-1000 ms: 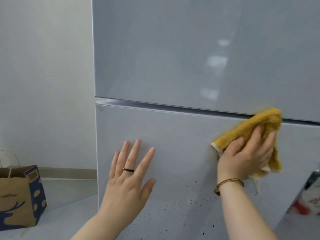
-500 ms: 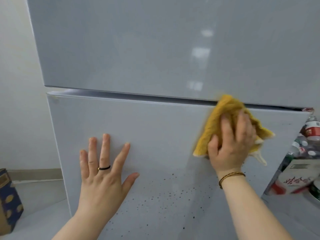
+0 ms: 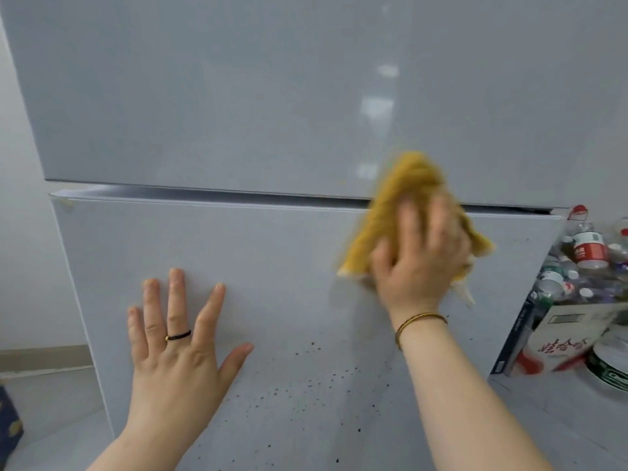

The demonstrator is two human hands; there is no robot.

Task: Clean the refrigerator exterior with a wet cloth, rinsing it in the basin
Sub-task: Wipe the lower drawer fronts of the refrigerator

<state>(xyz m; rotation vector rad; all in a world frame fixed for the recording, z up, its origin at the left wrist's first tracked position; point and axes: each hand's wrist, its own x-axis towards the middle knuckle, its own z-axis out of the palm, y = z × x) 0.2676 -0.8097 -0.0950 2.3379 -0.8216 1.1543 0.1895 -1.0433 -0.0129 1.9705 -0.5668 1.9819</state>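
two hands were on the refrigerator (image 3: 272,239) front. the left hand (image 3: 176,341) lay flat on the lower door (image 3: 136,249), fingers straight and spread, holding nothing; it looked like a brace. the right hand (image 3: 418,263) pressed the yellow cloth (image 3: 411,185) against the front at the seam (image 3: 204,193) between the two doors. the cloth's top corner lapped onto the upper door (image 3: 204,96), and a pale frayed end hung below the palm. the fingers lay fairly straight over the bunched cloth, pushing it to the surface rather than wrapping it. blur hid whether the thumb pinched a fold.

the step in hand seemed to be a wiping stroke across the upper right of the lower door, with the blur suggesting quick motion. the job looked only partly done: many dark specks (image 3: 306,379) dotted the lower door beneath both hands, apart from the cloth.

the next move probably called for bringing the cloth down over those specks with firm, flat pressure, and shifting the left hand if it sat in the path. a rinse might follow, but no basin was in view. bottles (image 3: 584,246) and a printed carton (image 3: 560,338) stood just beside the refrigerator's right edge, so wide strokes there needed some care.
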